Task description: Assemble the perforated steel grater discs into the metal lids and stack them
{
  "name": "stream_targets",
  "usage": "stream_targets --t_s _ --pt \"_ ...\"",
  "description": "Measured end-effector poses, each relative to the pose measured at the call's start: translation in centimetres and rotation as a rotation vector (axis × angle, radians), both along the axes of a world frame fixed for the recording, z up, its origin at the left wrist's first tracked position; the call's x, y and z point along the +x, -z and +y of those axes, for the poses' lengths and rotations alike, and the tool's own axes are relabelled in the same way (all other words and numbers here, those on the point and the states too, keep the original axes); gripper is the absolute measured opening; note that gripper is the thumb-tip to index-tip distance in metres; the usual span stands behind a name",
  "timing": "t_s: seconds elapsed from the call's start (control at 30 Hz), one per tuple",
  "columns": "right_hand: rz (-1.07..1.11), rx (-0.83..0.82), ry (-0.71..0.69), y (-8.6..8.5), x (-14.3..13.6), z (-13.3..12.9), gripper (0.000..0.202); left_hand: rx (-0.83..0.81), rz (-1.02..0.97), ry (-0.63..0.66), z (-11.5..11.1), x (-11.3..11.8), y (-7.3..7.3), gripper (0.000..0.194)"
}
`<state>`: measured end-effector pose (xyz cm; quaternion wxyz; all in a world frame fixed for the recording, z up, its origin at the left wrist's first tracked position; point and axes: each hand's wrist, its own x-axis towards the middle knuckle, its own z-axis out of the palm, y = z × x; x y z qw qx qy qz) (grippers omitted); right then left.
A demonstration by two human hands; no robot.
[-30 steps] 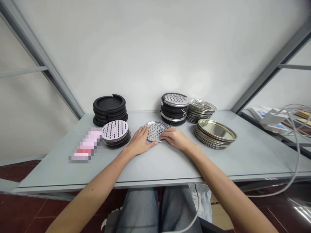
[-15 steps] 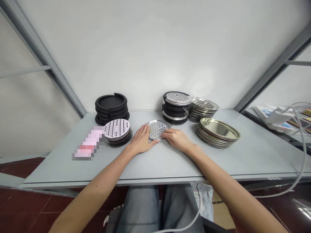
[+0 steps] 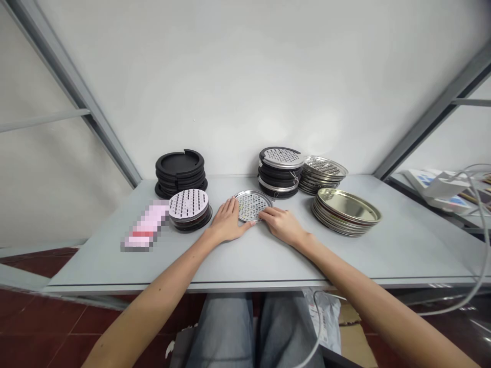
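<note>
A round metal grater disc [image 3: 250, 205] with a silver rim lies flat on the grey table [image 3: 238, 260]. My left hand [image 3: 227, 221] rests against the disc's left edge, fingers stretched out and thumb along the near rim. The fingers of my right hand [image 3: 282, 224] are curled together on the disc's lower right edge; whatever is under the fingertips is hidden. Left of my left hand stands a stack topped by a pale grater plate [image 3: 188, 203]. A small wire clasp [image 3: 273, 197] shows at the disc's right side.
Black rings [image 3: 180, 163] are stacked at the back left. Behind the disc is a pile of black and metal pieces [image 3: 282, 168], beside stacked graters [image 3: 324, 167]. Gold-coloured lids [image 3: 347, 207] stand at right. A blurred pink item [image 3: 148, 225] lies at left; a white cable [image 3: 481, 245] hangs at right.
The whole view has shifted slightly, moving the scene a little rightward. Both hands remain at the disc, with the right fingers slightly lower on its edge.
</note>
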<state>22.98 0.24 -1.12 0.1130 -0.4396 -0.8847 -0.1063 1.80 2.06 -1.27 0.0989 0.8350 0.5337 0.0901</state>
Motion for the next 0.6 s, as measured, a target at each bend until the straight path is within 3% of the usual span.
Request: stream_targets --t_s 0.6 --pt "-0.043 -0.031 -0.01 0.07 0.06 0.04 0.024 -0.017 -0.011 -0.019 0.21 0.16 0.38 0.104"
